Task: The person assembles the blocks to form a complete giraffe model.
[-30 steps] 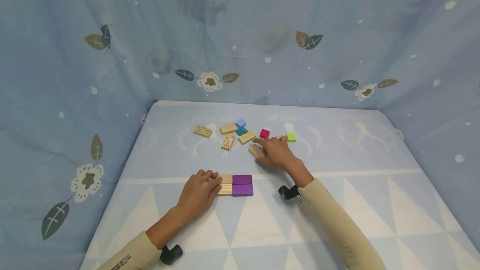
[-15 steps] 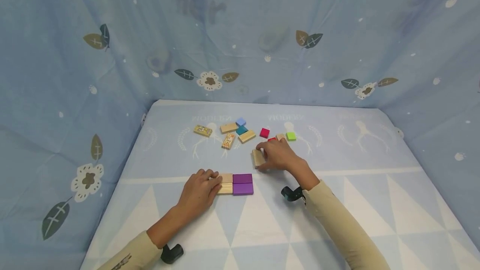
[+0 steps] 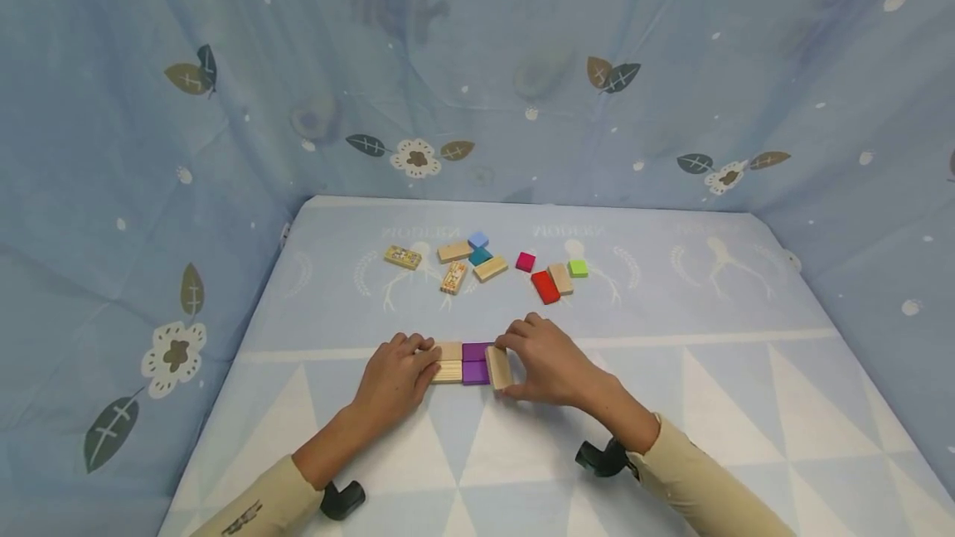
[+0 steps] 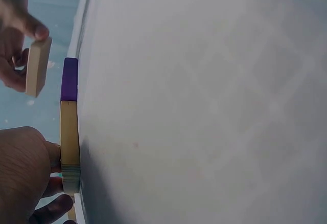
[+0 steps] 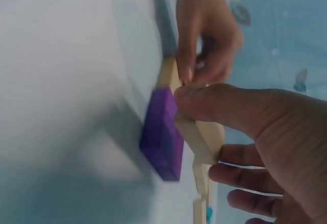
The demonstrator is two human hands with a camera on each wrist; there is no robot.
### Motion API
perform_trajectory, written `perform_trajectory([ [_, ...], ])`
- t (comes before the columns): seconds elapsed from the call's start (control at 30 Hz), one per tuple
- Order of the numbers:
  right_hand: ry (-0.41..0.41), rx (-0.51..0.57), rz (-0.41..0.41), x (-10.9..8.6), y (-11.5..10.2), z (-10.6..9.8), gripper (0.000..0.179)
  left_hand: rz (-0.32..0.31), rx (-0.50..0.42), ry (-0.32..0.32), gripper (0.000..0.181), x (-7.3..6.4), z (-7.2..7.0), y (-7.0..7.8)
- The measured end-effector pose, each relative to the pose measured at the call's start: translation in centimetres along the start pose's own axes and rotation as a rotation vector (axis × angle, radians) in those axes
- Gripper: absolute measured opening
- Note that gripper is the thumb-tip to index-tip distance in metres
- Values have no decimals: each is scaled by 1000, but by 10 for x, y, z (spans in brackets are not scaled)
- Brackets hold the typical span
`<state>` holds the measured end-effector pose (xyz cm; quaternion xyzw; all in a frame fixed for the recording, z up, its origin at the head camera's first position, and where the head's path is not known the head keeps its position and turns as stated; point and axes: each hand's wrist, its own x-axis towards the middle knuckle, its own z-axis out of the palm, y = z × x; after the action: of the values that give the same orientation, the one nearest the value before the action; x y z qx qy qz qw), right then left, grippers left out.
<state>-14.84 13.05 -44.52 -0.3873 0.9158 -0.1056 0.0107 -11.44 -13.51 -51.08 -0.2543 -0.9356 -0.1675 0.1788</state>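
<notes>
We've got a lt-blue curtain (image 3: 298, 31) w/ leaves & flowers round the back & sides; below it a wide table cover (image 3: 671, 297), pale w/ blue triangles in the near part; two tan sleeves (image 3: 712, 483) reach in from the near side.

R hand (image 3: 548, 363) is partly closed, thumb & fingers pinching a plain block (image 3: 499, 368); L hand (image 3: 397, 375) has bent fingers touching the L end of a row of blocks (image 4: 70, 132), & we can't tell if it grips or just rests there; a blk device (image 3: 600, 458) sits at each wrist.

The row = flat blocks two by two, approx mid-table: two wooden blocks (image 3: 448, 351) at L, partly under the L hand, the nearer one grooved; two purple blocks (image 3: 475, 373) at R, up against them; the pinched plain block is tilted by the row's R end, overlapping the purple in head view, tho L wrist view shows a gap btwn.

Farther back, loose: a red block (image 3: 545, 287) just beside a bare wood slab (image 3: 561, 278); two more light slabs (image 3: 490, 268) & two w/ printed faces (image 3: 403, 257); then the smallest, a teal piece (image 3: 481, 256) next to a blue piece (image 3: 478, 239), plus a crimson piece (image 3: 525, 262) & a lime piece (image 3: 578, 268).
</notes>
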Motion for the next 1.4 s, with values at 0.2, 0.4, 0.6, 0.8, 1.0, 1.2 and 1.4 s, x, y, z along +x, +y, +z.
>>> perform_trajectory([
  [0.2, -4, 7, -49, -17, -23, 10, 65, -11, 4, -9, 15, -1, 0, -1],
  [0.4, -28, -16, -44, -26, -28, 23, 68, -4, 1, -3, 13, 0, 0, -1],
  [0.6, -1, -63, -48, -33, -27, 33, 67, 3, -11, 2, 12, 0, 0, -2],
  [0.8, 77, -72, -63, -38, -26, 38, 56, 0, -10, -6, 13, 0, 0, -2],
  [1.0, 145, -105, -80, -37, -24, 42, 49, -7, -5, -7, 14, 1, -1, -1],
  [1.2, 154, -111, -74, -36, -22, 44, 50, -10, -6, -16, 14, 2, 0, 0],
  [1.4, 147, -73, -54, -36, -19, 43, 50, -15, -9, -14, 14, 1, 0, 1],
])
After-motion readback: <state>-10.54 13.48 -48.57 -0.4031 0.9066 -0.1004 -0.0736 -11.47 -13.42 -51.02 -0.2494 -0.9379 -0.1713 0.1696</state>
